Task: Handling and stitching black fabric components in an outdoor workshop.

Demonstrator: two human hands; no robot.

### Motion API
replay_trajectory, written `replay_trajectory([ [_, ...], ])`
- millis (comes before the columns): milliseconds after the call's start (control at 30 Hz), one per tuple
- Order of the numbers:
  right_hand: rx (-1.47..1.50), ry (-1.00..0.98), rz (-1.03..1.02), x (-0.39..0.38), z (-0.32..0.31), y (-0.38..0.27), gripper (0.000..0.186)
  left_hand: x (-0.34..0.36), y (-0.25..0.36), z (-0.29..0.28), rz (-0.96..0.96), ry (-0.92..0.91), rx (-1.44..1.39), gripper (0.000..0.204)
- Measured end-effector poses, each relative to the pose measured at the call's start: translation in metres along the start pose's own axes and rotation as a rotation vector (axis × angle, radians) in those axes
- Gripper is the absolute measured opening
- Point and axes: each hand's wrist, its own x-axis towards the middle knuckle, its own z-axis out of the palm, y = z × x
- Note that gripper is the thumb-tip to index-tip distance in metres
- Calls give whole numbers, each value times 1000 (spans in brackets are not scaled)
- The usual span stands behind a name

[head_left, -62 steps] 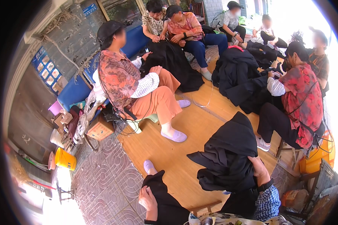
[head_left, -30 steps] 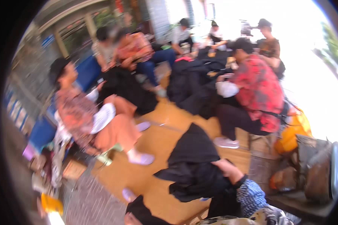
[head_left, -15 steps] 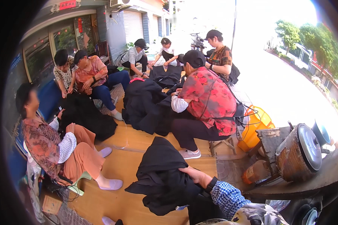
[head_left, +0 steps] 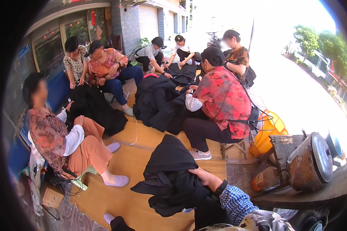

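right hand [head_left: 206,178]: fingers clamped on black cloth [head_left: 171,165], apparently to bear its hanging folds above the mat [head_left: 129,206]. left hand: out of view; fingers, cannot tell.

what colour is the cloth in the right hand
The cloth is black, best seen in the head view.

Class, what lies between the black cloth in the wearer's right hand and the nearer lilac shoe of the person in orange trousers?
In the head view, a bare stretch of tan floor covering lies between the black cloth and that lilac shoe.
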Motion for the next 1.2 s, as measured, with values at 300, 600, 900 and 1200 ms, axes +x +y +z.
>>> replay_trajectory([
  [300,3,-41,18,8,2,2,59,7,15,-15,-34,-24,-83,28],
  [600,-12,17,26,-2,8,-8,50,6,24,-24,4,6,-55,28],
  [900,3,-43,8,6,-2,2,54,11,15,-44,-45,-120,34,31],
  [1200,-25,-34,-2,4,-1,1,56,44,11,-43,-34,-276,132,29],
])
